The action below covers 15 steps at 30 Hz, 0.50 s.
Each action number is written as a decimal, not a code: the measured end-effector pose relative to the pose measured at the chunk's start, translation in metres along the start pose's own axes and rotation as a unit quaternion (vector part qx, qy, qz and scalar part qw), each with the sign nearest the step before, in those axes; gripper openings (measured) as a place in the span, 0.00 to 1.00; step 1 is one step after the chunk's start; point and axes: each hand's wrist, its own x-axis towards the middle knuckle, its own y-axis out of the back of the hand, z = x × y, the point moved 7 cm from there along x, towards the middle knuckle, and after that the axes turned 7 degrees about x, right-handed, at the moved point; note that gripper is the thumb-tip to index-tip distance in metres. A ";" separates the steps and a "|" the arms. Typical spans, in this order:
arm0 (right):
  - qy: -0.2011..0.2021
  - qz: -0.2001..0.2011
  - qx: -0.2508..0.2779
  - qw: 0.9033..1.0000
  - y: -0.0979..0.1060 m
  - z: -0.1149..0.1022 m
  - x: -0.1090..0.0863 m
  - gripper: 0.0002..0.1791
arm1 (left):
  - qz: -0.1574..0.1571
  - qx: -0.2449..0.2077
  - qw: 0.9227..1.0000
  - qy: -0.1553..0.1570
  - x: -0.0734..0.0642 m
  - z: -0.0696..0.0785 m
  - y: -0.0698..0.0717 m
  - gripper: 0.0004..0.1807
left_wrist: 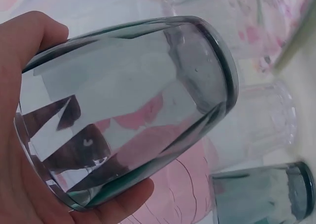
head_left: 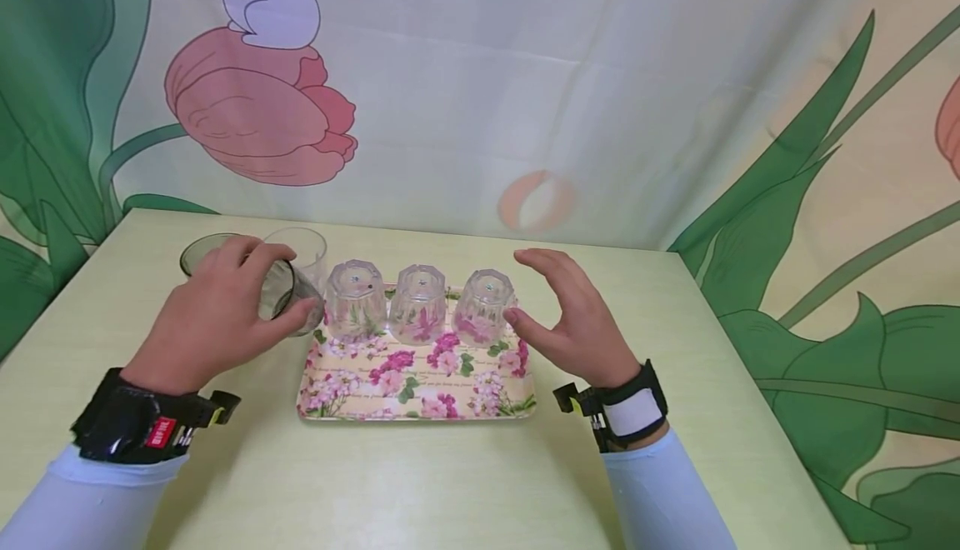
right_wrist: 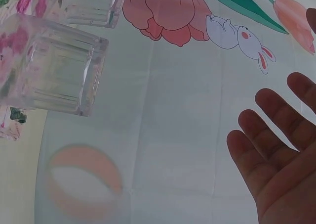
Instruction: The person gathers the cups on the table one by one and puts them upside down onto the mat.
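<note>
In the head view my left hand (head_left: pixel 213 312) grips a smoky grey glass (left_wrist: pixel 133 110) near its rim, tilted and raised left of the tray. Behind it stand another smoky glass (left_wrist: pixel 261 192), partly covered by the hand in the head view, and a clear glass (head_left: pixel 309 243). Three clear faceted tumblers stand bottoms up in a row on the tray's back part: left (head_left: pixel 356 304), middle (head_left: pixel 417 308) and right (head_left: pixel 484 310). My right hand (head_left: pixel 573 321) holds nothing, its fingers spread just right of the right tumbler; whether the thumb touches it, I cannot tell.
The flowered tray (head_left: pixel 420 379) lies mid-table, its front half bare. The pale table (head_left: pixel 360 483) stretches around it on all sides. A printed curtain (head_left: pixel 450 117) with flowers and leaves hangs behind the table's back edge.
</note>
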 end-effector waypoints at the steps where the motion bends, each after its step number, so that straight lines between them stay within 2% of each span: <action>1: 0.000 0.000 0.000 1.000 0.000 0.000 0.000 0.35 | 0.002 -0.002 1.000 -0.002 0.000 0.002 0.001 0.33; 9: 0.003 -0.003 -0.002 1.000 -0.001 0.000 0.000 0.35 | 0.010 -0.018 1.000 -0.017 0.002 0.017 0.007 0.32; 15: 0.007 -0.001 -0.002 1.000 -0.001 0.000 0.000 0.35 | 0.019 -0.057 0.998 -0.033 0.004 0.030 0.015 0.32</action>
